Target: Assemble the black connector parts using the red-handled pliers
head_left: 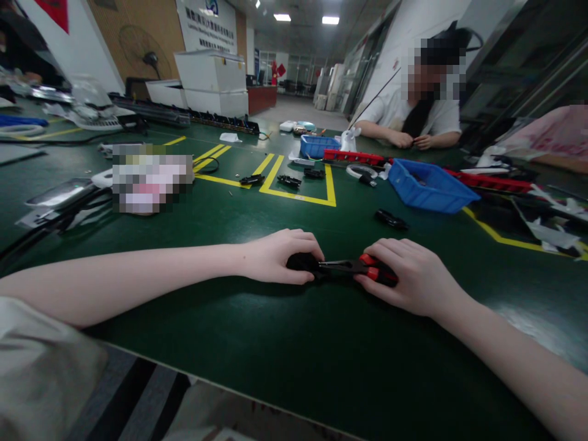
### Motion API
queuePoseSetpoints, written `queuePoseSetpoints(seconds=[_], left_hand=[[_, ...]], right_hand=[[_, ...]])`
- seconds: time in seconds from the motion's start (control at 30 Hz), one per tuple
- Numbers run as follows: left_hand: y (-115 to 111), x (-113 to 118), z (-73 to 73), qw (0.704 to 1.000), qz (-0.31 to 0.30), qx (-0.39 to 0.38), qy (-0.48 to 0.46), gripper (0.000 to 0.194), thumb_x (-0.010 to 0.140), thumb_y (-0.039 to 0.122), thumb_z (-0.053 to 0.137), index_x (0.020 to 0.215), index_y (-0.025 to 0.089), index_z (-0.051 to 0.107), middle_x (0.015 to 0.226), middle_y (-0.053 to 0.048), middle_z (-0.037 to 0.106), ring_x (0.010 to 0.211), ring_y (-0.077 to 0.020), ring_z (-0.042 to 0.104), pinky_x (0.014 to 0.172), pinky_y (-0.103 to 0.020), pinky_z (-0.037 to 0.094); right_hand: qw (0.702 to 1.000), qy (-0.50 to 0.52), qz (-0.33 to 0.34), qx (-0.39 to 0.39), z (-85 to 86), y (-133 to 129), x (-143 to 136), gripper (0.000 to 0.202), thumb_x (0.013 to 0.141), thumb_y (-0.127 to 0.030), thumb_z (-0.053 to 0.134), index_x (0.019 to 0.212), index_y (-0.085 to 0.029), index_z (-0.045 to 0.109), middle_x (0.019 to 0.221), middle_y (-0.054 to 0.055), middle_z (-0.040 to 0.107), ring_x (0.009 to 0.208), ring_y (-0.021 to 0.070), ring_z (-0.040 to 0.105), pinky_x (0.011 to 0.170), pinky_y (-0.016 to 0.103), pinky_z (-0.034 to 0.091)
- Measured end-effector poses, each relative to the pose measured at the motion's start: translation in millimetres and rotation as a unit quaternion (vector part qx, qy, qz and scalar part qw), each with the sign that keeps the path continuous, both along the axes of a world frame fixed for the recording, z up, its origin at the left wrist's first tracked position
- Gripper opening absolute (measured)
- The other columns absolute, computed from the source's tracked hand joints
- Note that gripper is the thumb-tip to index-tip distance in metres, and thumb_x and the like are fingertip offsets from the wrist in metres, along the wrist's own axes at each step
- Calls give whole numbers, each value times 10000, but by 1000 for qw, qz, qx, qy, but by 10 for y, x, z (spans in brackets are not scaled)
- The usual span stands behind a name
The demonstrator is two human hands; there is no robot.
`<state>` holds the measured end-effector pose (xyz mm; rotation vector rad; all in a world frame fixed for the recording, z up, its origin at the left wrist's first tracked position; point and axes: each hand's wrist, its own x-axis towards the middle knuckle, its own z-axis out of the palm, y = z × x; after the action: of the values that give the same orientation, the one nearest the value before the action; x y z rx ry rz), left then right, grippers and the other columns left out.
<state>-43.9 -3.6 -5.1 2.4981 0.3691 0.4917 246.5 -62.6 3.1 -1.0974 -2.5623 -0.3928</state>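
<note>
Clothing of the wearer: loose, pale grey-beige sleeve [43, 361], softly creased, its wide opening well behind the fingers of the left hand [287, 257]; similarly pale cloth [206, 407], partly hidden, bodyward of the fingers, with small dark-red markings [261, 407], illegible

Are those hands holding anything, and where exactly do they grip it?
The right hand holds pliers by the red-and-black handles. The left hand pinches a small black piece between thumb and fingers; which part is too dark to tell.
</note>
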Motion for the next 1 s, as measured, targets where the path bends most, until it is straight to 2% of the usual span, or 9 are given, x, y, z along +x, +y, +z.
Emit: queuePoseSetpoints(seconds=[0.3,0.53,1.0], left_hand=[[-2,-1,-10,1000,3,-13,-10,227,883,306,691,1064,170,668,1136,-88,663,1063,-231,614,958,-376,470],[-3,-7,-15,1000,-4,-7,-10,242,909,282,672,1123,170,666,1165,-97,654,1085,-234,614,966,-376,473],[6,-13,-16,1000,-10,9,10,250,934,266,634,1164,166,640,1212,-102,646,1132,-241,599,1012,-392,446]], right_hand=[[999,34,-30,16,-26,1,24,262,898,-457,603,957,-202,611,890,83,701,756,220,642,670,354,472],[999,36,-15,14,-17,-13,15,258,890,-437,626,976,-193,628,929,104,710,859,250,659,735,383,517],[1000,14,6,25,-32,-19,-15,272,902,-441,612,952,-174,628,899,95,694,776,209,641,689,340,522]])
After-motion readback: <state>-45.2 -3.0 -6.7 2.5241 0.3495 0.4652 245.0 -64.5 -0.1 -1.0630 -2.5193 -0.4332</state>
